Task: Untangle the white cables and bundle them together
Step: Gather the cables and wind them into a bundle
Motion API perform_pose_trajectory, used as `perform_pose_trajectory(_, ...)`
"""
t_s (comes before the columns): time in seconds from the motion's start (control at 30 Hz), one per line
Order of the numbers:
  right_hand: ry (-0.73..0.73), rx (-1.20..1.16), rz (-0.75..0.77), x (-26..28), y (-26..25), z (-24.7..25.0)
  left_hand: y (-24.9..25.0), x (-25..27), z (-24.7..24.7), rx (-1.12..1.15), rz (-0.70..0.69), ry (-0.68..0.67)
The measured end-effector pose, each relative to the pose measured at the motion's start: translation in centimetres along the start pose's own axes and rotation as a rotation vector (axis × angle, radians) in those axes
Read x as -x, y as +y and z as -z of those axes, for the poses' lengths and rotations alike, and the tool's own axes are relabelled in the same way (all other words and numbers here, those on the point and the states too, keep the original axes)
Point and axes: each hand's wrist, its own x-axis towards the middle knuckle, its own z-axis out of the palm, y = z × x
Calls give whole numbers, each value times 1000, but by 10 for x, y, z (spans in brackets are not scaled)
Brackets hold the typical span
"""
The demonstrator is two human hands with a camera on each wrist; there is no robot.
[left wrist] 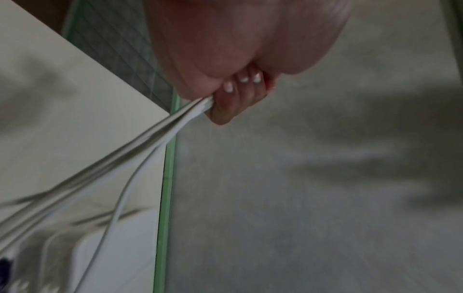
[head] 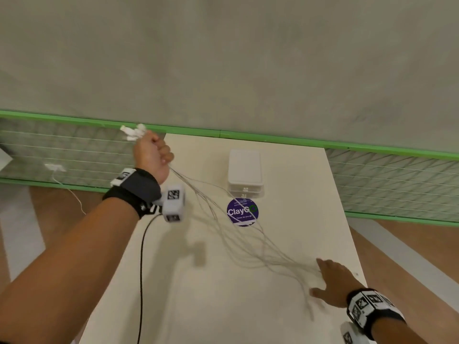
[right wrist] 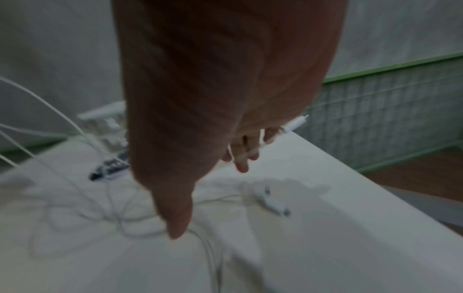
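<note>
Wall point(head: 223, 58): a grey, mottled, matt surface is seen behind the far edge of the counter.
Floor point(head: 409, 242): brown wood-toned boards with pale grey bands are seen on both sides of the counter.
Counter point(head: 198, 306): a smooth, cream, rectangular top is shown, narrowing toward its far edge.
Screen point(head: 397, 180): a green-framed wire mesh panel is set along the counter's far edge.
White box point(head: 244, 170): rounded, flat, stacked plastic cases are placed near the far edge.
Sticker point(head: 242, 211): a round purple label with white lettering is stuck just in front of the box.
White cables point(head: 238, 234): thin, glossy strands are stretched from the far left corner to the near right edge, blurred.
Left hand point(head: 151, 155): fingers are curled tightly round the gathered cable ends, held above the far left corner.
Right hand point(head: 332, 281): fingers are kept straight and spread, laid over the cables at the near right edge.
</note>
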Motion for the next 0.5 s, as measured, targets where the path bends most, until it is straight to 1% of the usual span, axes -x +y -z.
perform_pose_trajectory(0.03, 40, -19, 13, 0, -13, 14, -7, 11, -7, -18, 25, -56)
perform_pose_trajectory(0.1, 171, -206, 121, 4, -48, 53, -25, 33, -17, -59, 77, -154)
perform_pose_trajectory(0.2, 419, -549, 422, 17, -122, 117, -45, 59, -23, -67, 181, -292)
perform_pose_trajectory(0.23, 477, -641, 505, 21, -147, 135, -49, 66, -25, -53, 215, -323)
perform_pose_trajectory(0.3, 491, -717, 612, 29, -190, 162, -53, 77, -28, -9, 264, -376)
perform_pose_trajectory(0.37, 476, -696, 697, 27, -215, 174, -49, 84, -31, 37, 286, -420)
perform_pose_trajectory(0.43, 472, -695, 766, 24, -225, 173, -41, 81, -32, 59, 274, -436)
perform_pose_trajectory(0.5, 495, -749, 783, 18, -222, 165, -30, 71, -28, 77, 244, -414)
